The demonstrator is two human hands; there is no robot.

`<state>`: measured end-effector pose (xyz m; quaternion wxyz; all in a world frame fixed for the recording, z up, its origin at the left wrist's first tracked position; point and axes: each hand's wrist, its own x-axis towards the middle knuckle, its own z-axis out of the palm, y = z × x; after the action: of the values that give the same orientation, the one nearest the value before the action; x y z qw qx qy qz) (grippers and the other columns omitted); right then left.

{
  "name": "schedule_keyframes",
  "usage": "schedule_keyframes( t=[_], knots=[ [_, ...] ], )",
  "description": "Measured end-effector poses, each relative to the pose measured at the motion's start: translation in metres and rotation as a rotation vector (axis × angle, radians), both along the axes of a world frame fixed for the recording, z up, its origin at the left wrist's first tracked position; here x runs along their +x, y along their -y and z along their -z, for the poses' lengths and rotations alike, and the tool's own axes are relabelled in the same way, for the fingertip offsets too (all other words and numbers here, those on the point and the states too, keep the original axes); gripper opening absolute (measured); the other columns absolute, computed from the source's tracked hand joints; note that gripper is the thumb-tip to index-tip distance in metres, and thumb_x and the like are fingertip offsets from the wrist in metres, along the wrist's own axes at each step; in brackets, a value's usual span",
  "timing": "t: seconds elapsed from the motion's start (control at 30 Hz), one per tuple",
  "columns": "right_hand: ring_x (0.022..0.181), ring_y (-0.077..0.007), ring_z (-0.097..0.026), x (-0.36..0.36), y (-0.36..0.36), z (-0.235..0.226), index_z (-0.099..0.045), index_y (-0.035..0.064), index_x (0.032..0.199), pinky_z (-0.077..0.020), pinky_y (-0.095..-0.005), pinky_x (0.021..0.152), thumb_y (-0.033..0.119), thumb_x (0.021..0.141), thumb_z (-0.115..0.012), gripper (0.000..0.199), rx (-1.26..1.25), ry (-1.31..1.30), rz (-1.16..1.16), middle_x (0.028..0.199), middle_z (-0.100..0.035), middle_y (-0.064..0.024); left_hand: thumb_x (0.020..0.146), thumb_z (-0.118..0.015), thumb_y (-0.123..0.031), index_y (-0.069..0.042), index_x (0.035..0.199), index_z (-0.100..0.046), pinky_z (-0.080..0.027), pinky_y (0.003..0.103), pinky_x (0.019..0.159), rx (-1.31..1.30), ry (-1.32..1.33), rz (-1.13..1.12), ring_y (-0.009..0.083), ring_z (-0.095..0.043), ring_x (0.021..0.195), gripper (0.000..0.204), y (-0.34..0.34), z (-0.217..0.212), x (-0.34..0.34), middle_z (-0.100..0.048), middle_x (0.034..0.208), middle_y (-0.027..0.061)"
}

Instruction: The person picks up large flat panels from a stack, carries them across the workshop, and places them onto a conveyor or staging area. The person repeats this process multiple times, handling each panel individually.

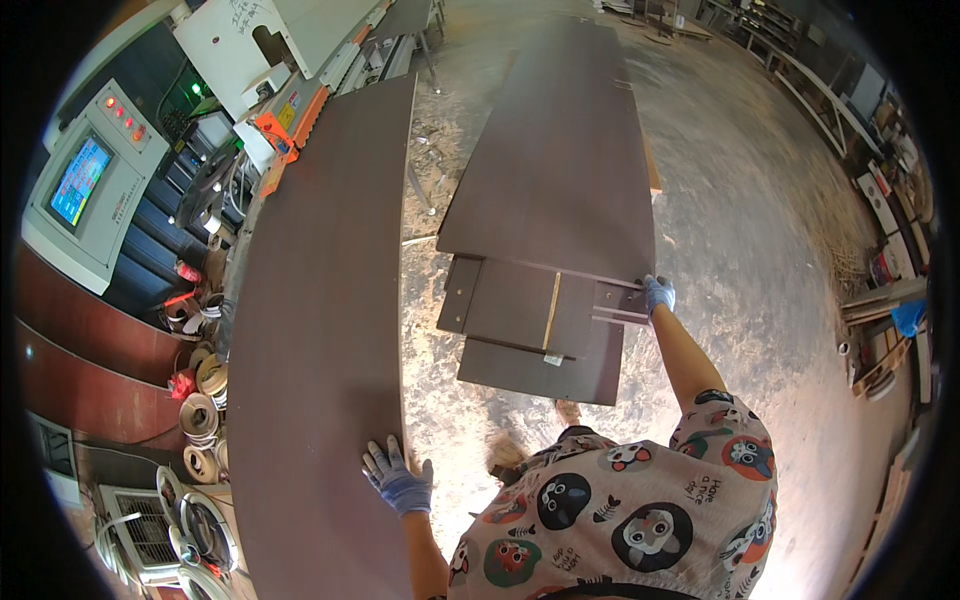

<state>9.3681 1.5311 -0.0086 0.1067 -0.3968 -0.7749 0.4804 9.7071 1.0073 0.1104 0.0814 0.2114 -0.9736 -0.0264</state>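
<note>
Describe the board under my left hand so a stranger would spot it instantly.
Start from the control panel with the lit screen, at far left. Right of it runs a long, dark brown board, with your blue-gloved left hand on its right side, near the bottom. Unlike the stacked boards farther right, it stretches down to the picture's lower edge.

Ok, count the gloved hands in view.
2: the left hand rests on the long brown board, near its right edge; the right hand is at the near right corner of the large brown panel. No others show.
</note>
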Motion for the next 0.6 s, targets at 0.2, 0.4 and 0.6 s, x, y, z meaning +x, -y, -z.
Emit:
schedule_keyframes(
  t=[0.2, 0.4, 0.6],
  knots=[
    [0.096, -0.0218, -0.058, -0.046, -0.022, 0.0, -0.062, 0.0104, 0.111, -0.048, -0.0483, 0.077, 0.038, 0.078, -0.069, 0.044, -0.46, 0.196, -0.094, 0.11, -0.061, -0.0066, 0.059, -0.077, -0.036, -0.018, 0.134, -0.042, -0.019, 0.05, 0.111, 0.013, 0.006, -0.253, 0.0386, -0.028, 0.131, 0.085, -0.036, 0.01, -0.015, -0.032, 0.142, 0.0182],
    [0.109, -0.0207, -0.054, -0.062, -0.043, 0.017, -0.058, 0.0147, 0.115, -0.046, -0.0439, 0.082, 0.041, 0.078, -0.07, 0.047, -0.549, 0.34, -0.314, 0.121, -0.057, -0.0025, 0.06, -0.076, -0.031, -0.016, 0.133, -0.043, -0.023, 0.05, 0.109, -0.063, -0.074, -0.321, 0.0403, -0.031, 0.129, 0.082, -0.056, 0.009, -0.008, -0.034, 0.141, 0.0195],
    [0.099, -0.0225, -0.057, -0.066, -0.047, 0.046, -0.06, 0.0232, 0.11, -0.0419, -0.0511, 0.085, 0.044, 0.082, -0.064, 0.036, -0.889, 0.251, -0.301, 0.107, -0.063, 0.0038, 0.063, -0.072, -0.03, -0.016, 0.133, -0.042, -0.023, 0.05, 0.108, -0.057, -0.047, -0.493, 0.0391, -0.033, 0.128, 0.078, -0.051, 0.012, 0.016, -0.035, 0.14, 0.019]
  ],
)
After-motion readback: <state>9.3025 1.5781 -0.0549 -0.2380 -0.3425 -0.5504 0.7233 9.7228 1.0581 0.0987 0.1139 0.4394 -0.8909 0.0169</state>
